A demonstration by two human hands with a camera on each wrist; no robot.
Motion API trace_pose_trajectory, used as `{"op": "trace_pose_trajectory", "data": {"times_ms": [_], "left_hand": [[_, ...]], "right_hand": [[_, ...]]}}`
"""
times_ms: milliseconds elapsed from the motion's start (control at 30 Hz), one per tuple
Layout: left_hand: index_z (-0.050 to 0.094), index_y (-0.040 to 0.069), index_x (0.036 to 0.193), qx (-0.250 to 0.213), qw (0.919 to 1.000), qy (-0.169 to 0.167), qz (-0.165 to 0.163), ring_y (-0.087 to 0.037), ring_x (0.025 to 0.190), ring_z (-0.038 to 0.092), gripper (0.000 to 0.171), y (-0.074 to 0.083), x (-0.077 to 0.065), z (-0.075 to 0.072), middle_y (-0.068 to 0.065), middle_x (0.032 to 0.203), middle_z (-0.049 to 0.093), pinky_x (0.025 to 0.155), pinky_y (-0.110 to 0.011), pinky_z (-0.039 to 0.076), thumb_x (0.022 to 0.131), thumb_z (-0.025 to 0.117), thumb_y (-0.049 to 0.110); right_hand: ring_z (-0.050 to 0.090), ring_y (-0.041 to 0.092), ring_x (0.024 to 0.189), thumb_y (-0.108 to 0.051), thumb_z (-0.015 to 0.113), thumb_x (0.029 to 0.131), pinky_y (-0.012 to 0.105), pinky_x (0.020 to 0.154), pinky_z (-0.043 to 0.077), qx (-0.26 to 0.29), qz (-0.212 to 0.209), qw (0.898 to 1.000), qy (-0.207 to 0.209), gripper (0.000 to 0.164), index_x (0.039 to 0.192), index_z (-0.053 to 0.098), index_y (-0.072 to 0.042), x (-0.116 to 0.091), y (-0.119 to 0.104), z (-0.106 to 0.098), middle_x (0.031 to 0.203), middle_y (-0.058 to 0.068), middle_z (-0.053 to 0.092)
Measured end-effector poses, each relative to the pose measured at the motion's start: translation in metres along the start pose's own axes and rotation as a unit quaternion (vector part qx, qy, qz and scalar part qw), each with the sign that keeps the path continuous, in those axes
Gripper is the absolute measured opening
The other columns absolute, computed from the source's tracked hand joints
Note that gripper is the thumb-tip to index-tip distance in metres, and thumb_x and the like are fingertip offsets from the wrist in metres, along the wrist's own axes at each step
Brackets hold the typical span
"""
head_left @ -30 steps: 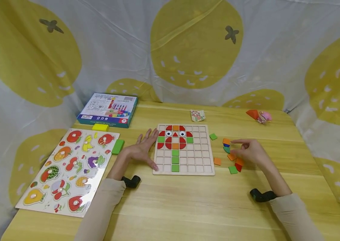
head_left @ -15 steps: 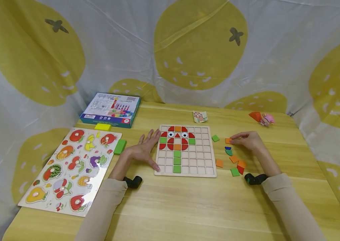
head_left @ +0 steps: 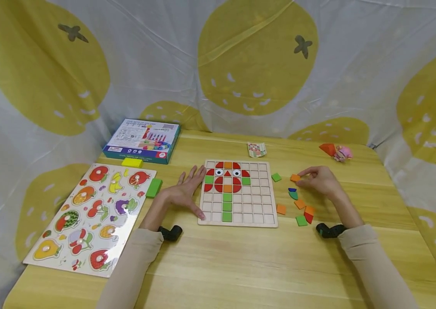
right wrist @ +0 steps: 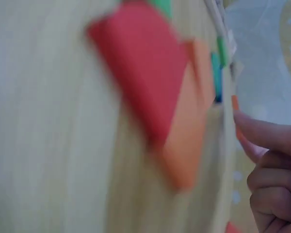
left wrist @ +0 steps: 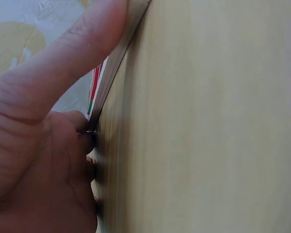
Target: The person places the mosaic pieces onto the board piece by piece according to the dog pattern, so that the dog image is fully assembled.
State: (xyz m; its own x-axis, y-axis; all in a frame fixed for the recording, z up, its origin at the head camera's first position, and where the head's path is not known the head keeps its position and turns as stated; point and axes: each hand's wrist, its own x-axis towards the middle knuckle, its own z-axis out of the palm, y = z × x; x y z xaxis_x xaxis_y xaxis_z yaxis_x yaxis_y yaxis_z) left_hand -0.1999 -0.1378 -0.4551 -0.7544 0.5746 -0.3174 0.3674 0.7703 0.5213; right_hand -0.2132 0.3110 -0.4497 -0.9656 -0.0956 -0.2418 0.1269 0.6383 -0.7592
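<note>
In the head view a wooden grid board (head_left: 256,206) carries red, green, orange and eye-marked tiles in a figure. My left hand (head_left: 182,191) rests along the board's left edge with fingers spread, its thumb on the near left corner. In the left wrist view that thumb (left wrist: 72,60) lies over the board's rim. Right of the board, my right hand (head_left: 320,180) pinches an orange square tile (head_left: 294,177) between thumb and forefinger. The right wrist view shows this orange tile at the fingertips, the other fingers curled in.
Several loose tiles lie near the right hand: a green square (head_left: 276,177), a teal quarter-round (head_left: 293,195), an orange square (head_left: 281,209) and a red piece (head_left: 308,218). A pattern card (head_left: 256,149), pink figurine (head_left: 343,153), fruit puzzle (head_left: 90,219) and box (head_left: 142,139) stand around.
My right hand has moved from hovering beside the tile pile to the orange tile at its far end, pinched it and shifted it slightly. The left hand stays on the board.
</note>
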Motion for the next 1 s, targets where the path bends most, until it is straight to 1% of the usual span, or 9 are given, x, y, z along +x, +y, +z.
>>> {"op": "trace_pose_trajectory", "data": {"times_ms": [67,133,267,300,400,500,700,833,1000], "left_hand": [[-0.01,0.012,0.155,0.0,1.0,0.002,-0.002,-0.029,0.149,-0.023,0.144,-0.001,-0.001,0.0,-0.005,0.163,-0.019,0.119,-0.056,-0.013,0.058,0.086,0.058],[-0.01,0.012,0.155,0.0,1.0,0.003,-0.003,-0.029,0.149,-0.023,0.144,-0.002,-0.001,0.001,-0.005,0.163,-0.019,0.119,-0.056,-0.013,0.057,0.086,0.058],[-0.01,0.012,0.155,-0.003,1.0,0.003,0.0,-0.029,0.149,-0.023,0.144,-0.001,-0.001,0.001,-0.005,0.163,-0.019,0.119,-0.057,-0.013,0.058,0.086,0.057],[-0.01,0.012,0.155,-0.003,1.0,0.004,0.001,-0.029,0.149,-0.023,0.144,-0.001,-0.001,0.001,-0.005,0.163,-0.018,0.119,-0.057,-0.013,0.058,0.086,0.057],[-0.009,0.012,0.155,-0.003,1.0,0.004,0.002,-0.029,0.149,-0.023,0.144,0.0,0.0,0.001,-0.005,0.163,-0.018,0.119,-0.057,-0.013,0.058,0.086,0.057],[-0.01,0.012,0.155,-0.004,1.0,0.003,0.0,-0.028,0.149,-0.023,0.144,0.0,0.001,0.0,-0.005,0.163,-0.019,0.119,-0.056,-0.014,0.057,0.086,0.057],[-0.011,0.011,0.155,-0.003,1.0,0.001,0.002,-0.029,0.149,-0.023,0.145,-0.001,0.001,0.0,-0.006,0.163,-0.019,0.119,-0.056,-0.014,0.058,0.086,0.057],[-0.011,0.011,0.155,-0.001,1.0,0.001,0.003,-0.029,0.149,-0.023,0.144,0.0,0.001,0.0,-0.006,0.163,-0.019,0.119,-0.056,-0.014,0.058,0.086,0.057],[-0.011,0.011,0.155,0.002,1.0,0.001,0.002,-0.029,0.149,-0.023,0.145,-0.001,0.001,0.0,-0.005,0.163,-0.02,0.119,-0.056,-0.014,0.057,0.086,0.058]], "right_hand": [[0.026,0.008,0.046,-0.022,0.075,0.084,0.025,0.044,0.026,0.005,-0.024,1.0,-0.007,0.035,0.112,0.068,-0.002,-0.003,-0.014,0.01,0.053,-0.008,0.031],[0.025,0.009,0.046,-0.022,0.076,0.083,0.026,0.044,0.026,0.03,-0.039,0.998,-0.03,0.034,0.112,0.068,-0.004,-0.006,-0.031,0.025,0.054,-0.006,0.03],[0.027,0.012,0.051,-0.022,0.08,0.079,0.025,0.049,0.027,0.056,-0.047,0.994,-0.083,0.029,0.105,0.073,-0.011,-0.015,-0.065,0.066,0.056,-0.004,0.03],[0.027,0.012,0.052,-0.022,0.081,0.077,0.025,0.049,0.027,0.052,-0.049,0.993,-0.091,0.028,0.103,0.074,-0.012,-0.017,-0.072,0.076,0.056,-0.004,0.03],[0.029,0.014,0.055,-0.022,0.084,0.074,0.023,0.052,0.026,0.033,-0.063,0.993,-0.096,0.025,0.096,0.076,-0.013,-0.02,-0.085,0.103,0.056,-0.003,0.031],[0.029,0.014,0.055,-0.021,0.086,0.071,0.023,0.052,0.023,0.013,-0.071,0.994,-0.079,0.023,0.091,0.077,-0.013,-0.02,-0.092,0.119,0.056,-0.003,0.032],[0.029,0.015,0.054,-0.02,0.087,0.07,0.023,0.05,0.021,0.003,-0.063,0.996,-0.063,0.022,0.088,0.077,-0.014,-0.018,-0.093,0.127,0.055,-0.002,0.033],[0.028,0.014,0.052,-0.018,0.086,0.07,0.023,0.049,0.02,0.007,-0.072,0.996,-0.061,0.021,0.089,0.078,-0.014,-0.019,-0.094,0.129,0.053,-0.002,0.033],[0.028,0.013,0.052,-0.017,0.086,0.07,0.022,0.049,0.022,0.019,-0.086,0.993,-0.073,0.025,0.093,0.078,-0.014,-0.018,-0.093,0.128,0.052,-0.003,0.033]]}}
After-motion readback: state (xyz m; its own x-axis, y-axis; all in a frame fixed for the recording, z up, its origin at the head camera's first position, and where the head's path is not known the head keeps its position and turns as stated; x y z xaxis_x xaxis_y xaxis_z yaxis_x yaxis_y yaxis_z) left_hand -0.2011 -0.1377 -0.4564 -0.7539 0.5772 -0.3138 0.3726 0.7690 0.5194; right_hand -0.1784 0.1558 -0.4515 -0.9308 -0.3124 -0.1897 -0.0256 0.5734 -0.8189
